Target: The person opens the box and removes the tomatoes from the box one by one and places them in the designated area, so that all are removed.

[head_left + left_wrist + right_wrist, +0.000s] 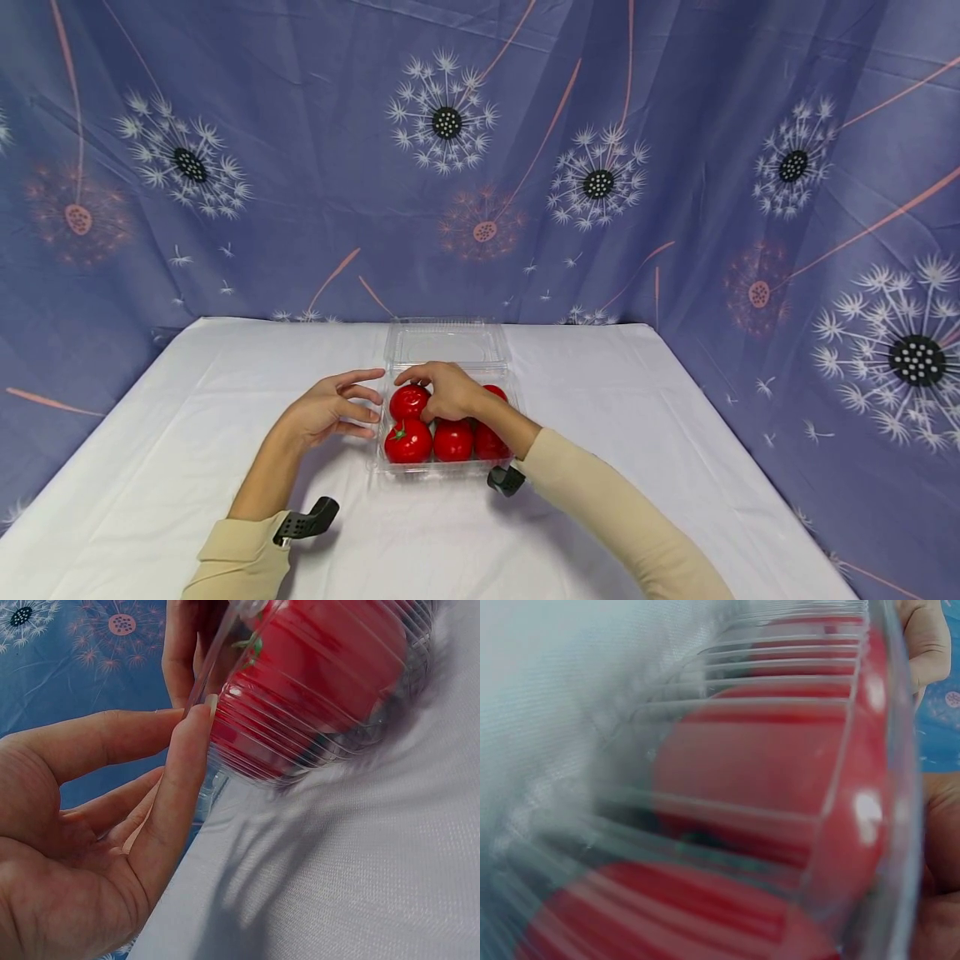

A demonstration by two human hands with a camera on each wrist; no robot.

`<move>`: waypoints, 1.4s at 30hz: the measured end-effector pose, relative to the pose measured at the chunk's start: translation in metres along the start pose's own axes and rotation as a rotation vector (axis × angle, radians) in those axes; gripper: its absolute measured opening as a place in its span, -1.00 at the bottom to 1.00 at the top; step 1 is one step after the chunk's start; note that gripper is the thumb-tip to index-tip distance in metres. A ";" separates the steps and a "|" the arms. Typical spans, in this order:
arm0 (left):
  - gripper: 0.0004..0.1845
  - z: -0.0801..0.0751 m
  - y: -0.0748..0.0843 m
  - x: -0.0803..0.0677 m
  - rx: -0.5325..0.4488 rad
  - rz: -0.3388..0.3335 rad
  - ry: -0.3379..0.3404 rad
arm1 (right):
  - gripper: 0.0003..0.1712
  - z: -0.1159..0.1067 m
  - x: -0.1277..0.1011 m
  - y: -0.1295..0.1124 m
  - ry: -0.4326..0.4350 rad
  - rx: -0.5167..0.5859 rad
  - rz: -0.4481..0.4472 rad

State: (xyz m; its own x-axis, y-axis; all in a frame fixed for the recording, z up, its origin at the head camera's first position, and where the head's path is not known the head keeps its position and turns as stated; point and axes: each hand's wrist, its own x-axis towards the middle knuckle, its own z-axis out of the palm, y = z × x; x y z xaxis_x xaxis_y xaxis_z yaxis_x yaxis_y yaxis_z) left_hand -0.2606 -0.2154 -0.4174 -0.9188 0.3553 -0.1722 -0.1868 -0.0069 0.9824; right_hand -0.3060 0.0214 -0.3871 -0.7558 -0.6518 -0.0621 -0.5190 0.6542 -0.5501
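round red tomato (408,401) sits in the back-left cell of the clear ribbed plastic clamshell box (447,469), lower centre of the head view, directly under the right hand (447,390), whose fingers curl down onto it. left hand (330,408) is just left of the box, fingers straight and slightly apart, tips touching the box's left wall. right hand is nearer; the tomato has no long axis.

Light is bright and even in the head view, with soft shadows under the arms on the white tablecloth (637,433) and bowed edges. Both wrist views are close and blurred; the clear plastic box (870,787) carries small glare spots.
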 end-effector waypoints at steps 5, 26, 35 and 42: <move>-0.10 0.000 0.000 0.000 0.000 0.004 -0.002 | -0.21 0.003 0.002 0.002 0.013 -0.079 -0.032; -0.10 0.000 0.000 -0.001 0.009 0.011 -0.012 | -0.16 0.011 0.002 0.004 0.061 -0.228 -0.076; -0.11 0.000 -0.002 0.001 0.007 -0.002 -0.004 | -0.20 0.009 0.001 0.007 0.082 -0.194 -0.087; -0.09 0.000 0.001 0.000 0.007 -0.009 0.006 | -0.22 0.002 0.002 0.004 0.086 -0.125 -0.060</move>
State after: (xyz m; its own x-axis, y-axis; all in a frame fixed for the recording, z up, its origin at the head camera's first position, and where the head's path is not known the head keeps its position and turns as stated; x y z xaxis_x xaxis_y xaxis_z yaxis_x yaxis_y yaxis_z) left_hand -0.2605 -0.2153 -0.4162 -0.9191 0.3498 -0.1815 -0.1927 0.0030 0.9813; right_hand -0.3091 0.0220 -0.3916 -0.7507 -0.6593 0.0426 -0.6058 0.6612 -0.4425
